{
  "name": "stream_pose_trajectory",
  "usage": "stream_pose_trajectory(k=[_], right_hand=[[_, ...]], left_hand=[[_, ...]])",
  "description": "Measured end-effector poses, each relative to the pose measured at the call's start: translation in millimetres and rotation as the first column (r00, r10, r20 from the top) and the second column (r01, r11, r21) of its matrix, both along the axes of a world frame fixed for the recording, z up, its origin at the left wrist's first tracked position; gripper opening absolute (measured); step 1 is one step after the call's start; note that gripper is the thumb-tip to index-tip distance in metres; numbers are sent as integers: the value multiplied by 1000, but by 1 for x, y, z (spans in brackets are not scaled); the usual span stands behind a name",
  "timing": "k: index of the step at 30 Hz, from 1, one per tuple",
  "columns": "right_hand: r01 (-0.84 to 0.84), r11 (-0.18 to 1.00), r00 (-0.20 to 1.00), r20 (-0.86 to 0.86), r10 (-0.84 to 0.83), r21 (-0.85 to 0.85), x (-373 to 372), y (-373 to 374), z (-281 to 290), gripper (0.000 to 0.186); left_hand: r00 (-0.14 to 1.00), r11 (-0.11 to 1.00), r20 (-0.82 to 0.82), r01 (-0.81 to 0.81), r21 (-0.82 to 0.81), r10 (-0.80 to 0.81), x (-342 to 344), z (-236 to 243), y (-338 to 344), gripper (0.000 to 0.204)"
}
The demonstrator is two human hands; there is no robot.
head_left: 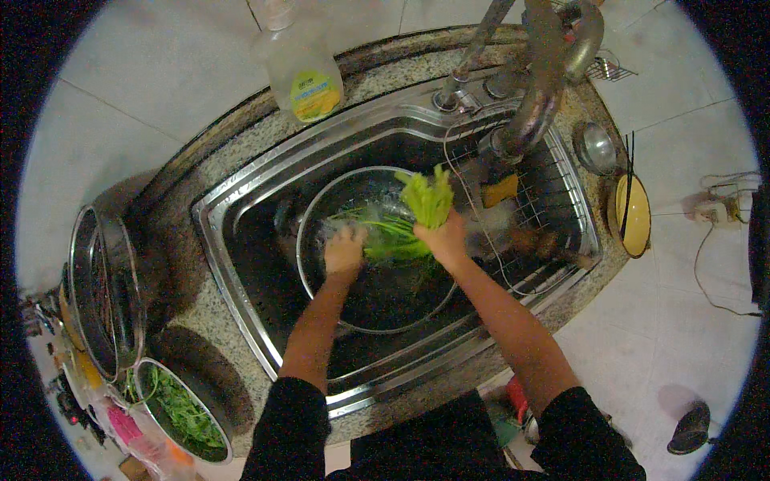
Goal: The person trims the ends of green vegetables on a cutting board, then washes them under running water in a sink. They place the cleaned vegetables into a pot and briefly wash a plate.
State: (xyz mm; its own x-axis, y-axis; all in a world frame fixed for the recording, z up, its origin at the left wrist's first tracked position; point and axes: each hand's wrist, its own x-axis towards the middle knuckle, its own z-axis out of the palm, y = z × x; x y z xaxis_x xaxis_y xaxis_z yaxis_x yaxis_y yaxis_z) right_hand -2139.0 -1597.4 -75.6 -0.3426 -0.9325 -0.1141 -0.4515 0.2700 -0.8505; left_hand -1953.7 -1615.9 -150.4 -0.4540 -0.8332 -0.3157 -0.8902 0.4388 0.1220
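A steel sink [255, 293] holds a round basin of water [301, 268], with long green stems [385, 228] in it. My right hand [440, 239] is closed around the lower part of a bunch of light green leafy greens [423, 196], raised at the basin's right half. My left hand [345, 248] is in the basin's left half, beside the stems, with its fingers apart and splashed by water; I see nothing held in it.
A curved faucet [545, 96] and wire rack [561, 200] occupy the sink's right. A soap bottle [305, 60] stands behind. Left are a steel pot [104, 289] and a bowl of leaves [183, 409]; right, a metal bowl [594, 147] and yellow plate [634, 220].
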Motion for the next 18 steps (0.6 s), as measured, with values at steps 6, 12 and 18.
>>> stream_pose_trajectory(k=[6, 12, 18], right_hand=[[56, 959, 988, 156, -12, -277, 2, -12, 41, 34], [-18, 995, 776, 627, 74, -94, -17, 3, 65, 31], [131, 978, 540, 839, 67, -163, -21, 8, 73, 41]], left_hand=[[957, 796, -253, 262, 545, -141, 10, 16, 22, 59], [607, 898, -786, 272, 346, 119, 6, 97, -42, 60], [388, 698, -890, 569, 435, 239, -32, 102, -8, 79]])
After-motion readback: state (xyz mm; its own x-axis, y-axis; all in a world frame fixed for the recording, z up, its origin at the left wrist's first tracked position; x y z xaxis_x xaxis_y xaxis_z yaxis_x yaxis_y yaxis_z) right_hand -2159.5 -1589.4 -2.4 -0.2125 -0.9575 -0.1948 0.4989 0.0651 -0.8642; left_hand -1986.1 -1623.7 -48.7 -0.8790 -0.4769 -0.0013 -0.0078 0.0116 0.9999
